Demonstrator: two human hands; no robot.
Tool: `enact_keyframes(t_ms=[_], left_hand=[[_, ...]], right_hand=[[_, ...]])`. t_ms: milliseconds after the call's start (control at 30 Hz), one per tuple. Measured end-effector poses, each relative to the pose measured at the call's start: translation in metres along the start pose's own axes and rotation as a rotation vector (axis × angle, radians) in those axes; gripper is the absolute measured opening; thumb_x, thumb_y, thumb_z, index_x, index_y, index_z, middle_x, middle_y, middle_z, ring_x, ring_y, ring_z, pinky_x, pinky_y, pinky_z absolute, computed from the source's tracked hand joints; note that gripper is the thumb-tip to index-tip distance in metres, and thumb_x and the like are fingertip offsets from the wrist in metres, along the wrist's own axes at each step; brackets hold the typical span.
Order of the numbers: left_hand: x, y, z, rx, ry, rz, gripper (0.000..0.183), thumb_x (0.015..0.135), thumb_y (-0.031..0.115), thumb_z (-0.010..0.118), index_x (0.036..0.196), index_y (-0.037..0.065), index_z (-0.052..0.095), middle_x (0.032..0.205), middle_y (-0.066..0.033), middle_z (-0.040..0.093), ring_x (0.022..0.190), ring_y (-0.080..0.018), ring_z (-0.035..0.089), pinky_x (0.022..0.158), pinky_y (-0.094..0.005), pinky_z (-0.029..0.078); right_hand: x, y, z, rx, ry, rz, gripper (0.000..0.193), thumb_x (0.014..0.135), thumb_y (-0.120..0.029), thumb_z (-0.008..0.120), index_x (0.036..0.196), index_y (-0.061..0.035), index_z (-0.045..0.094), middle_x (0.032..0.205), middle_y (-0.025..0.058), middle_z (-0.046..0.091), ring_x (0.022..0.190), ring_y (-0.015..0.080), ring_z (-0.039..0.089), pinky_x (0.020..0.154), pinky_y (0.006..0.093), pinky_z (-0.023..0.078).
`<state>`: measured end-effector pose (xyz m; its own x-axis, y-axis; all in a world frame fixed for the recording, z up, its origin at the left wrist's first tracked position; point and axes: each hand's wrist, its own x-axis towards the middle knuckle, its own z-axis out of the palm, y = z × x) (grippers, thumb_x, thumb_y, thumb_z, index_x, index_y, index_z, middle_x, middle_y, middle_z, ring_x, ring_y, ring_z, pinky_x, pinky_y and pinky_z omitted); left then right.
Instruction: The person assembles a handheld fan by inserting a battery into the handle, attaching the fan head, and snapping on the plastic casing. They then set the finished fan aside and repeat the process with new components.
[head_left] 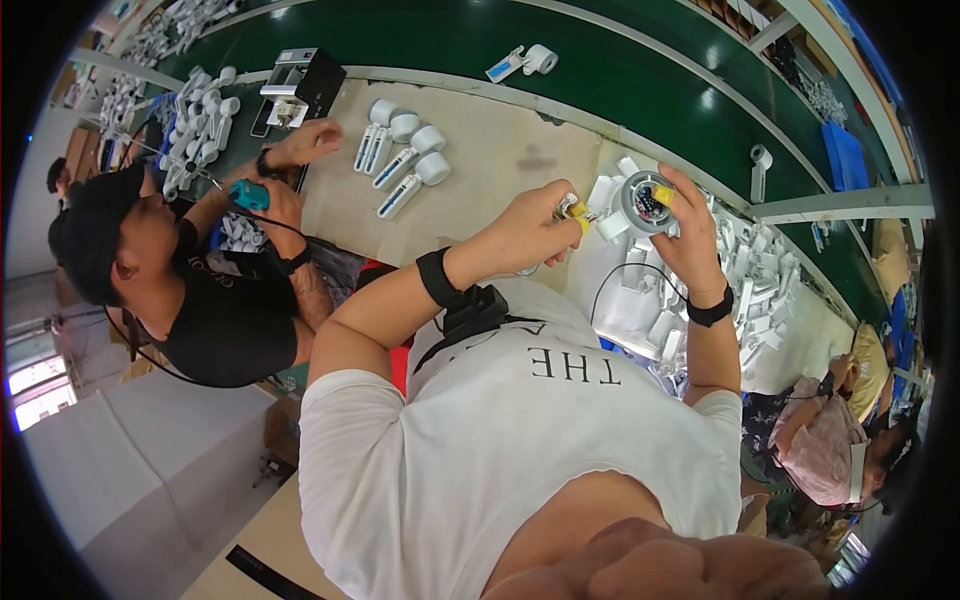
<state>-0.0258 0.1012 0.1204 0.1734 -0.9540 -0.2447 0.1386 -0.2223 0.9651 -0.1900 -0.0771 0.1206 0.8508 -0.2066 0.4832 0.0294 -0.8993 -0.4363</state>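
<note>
My right hand (692, 240) grips a white round-headed handheld device (632, 203). The device's grey-rimmed round end faces up, showing a dark inside with small parts. Close to its left side is my left hand (540, 228), fingers pinched together around something small and partly shiny that I cannot make out. Yellow finger covers (663, 195) sit on fingertips of both hands. Beneath and to the right of the device lies a large pile of white plastic parts (745, 265).
Several white round-headed devices (402, 182) lie on the beige tabletop (490, 125) to the left. Beyond runs a green conveyor (420, 40) carrying another device (522, 63). At left, a co-worker (170, 270) holds a teal power tool (249, 195) near a black machine (300, 85). Another person (820, 440) sits at right.
</note>
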Motion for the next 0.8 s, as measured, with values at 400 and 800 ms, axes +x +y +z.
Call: enact_keyframes(t_ms=[400,800], left_hand=[[-0.002,-0.004,0.003,0.157,0.024,0.079,0.016,0.08,0.011,0.05,0.092,0.002,0.044,0.073,-0.0057,0.055,0.056,-0.0094,0.051,0.049,-0.0243,0.045],[-0.001,-0.002,0.0,0.069,-0.06,0.019,0.016,0.08,0.008,0.047,0.094,0.002,0.042,0.076,-0.0069,0.055,0.057,-0.0105,0.051,0.05,-0.025,0.045]], right_hand=[[0.0,-0.012,-0.002,-0.065,0.019,0.002,0.051,0.059,0.005,0.068,0.106,-0.0062,0.051,0.12,0.0131,0.049,0.107,0.031,0.05,0.089,0.0344,0.043],[-0.002,-0.011,-0.002,-0.06,0.029,-0.037,0.05,0.059,0.006,0.068,0.104,-0.0058,0.051,0.12,0.0144,0.049,0.107,0.032,0.05,0.088,0.0348,0.043]])
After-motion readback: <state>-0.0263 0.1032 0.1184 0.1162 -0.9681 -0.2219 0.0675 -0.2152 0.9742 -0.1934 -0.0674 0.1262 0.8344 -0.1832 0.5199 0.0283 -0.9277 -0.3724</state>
